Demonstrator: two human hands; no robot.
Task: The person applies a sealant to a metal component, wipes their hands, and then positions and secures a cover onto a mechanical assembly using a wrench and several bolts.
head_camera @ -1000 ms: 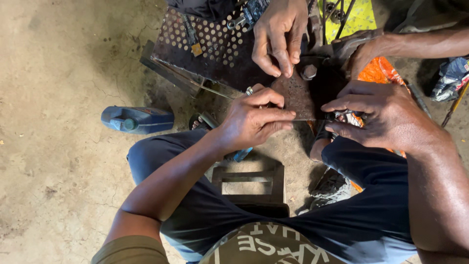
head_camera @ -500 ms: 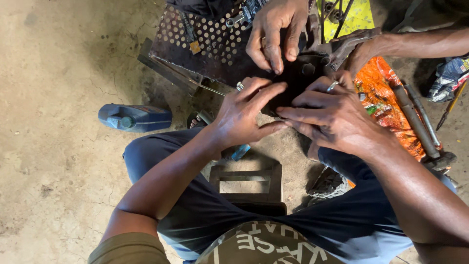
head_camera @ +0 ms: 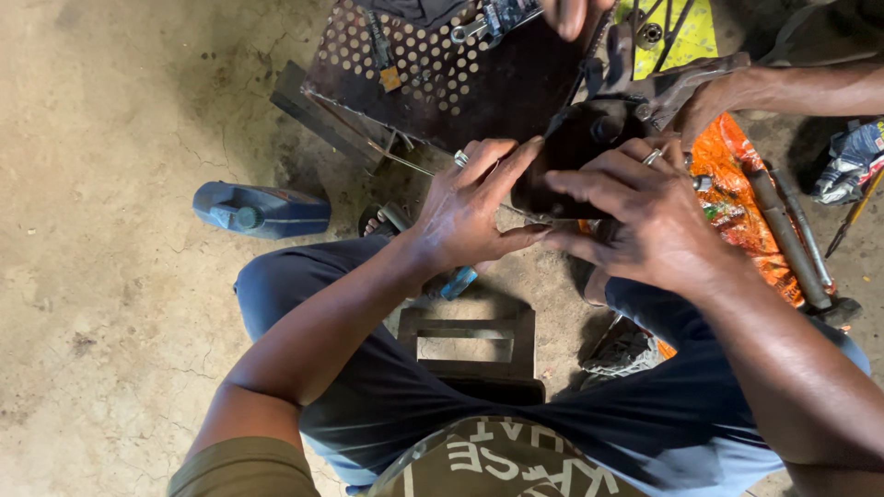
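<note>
Only the head view to go on, so here's what we've got. We're sitting on the cracked dirt floor (head_camera: pixel 101 304), and both our hands are wrapped around a dark, greasy, roughly rounded metal part (head_camera: pixel 569 158), held up in front of us above the knees. The left hand (head_camera: pixel 474 207) presses against its left side with the fingers spread flat on it, and the right hand (head_camera: pixel 635 216) is curled over the right side, so it's clamped between the two. Someone else's hand (head_camera: pixel 686 92) comes in from the upper right and touches the far side of the same part.

What we'd worry about: the part looks oily, so our guess is it could slip out of the grip and drop onto our legs or the rectangular metal frame (head_camera: pixel 470 342) lying on the ground right below. Three hands crowd one lump of metal, so pinched fingers seem likely if anybody shifts without warning. There's also the dark perforated steel sheet (head_camera: pixel 414 69) just beyond, and its edges look sharp enough to catch a knuckle.

Containers: a blue plastic jug (head_camera: pixel 262 210) lies on its side to our left, cap on; we can't tell what's in it, if anything. An orange plastic sheet (head_camera: pixel 737 198) on the right has long rusty rods (head_camera: pixel 787 239) resting on it.
</note>
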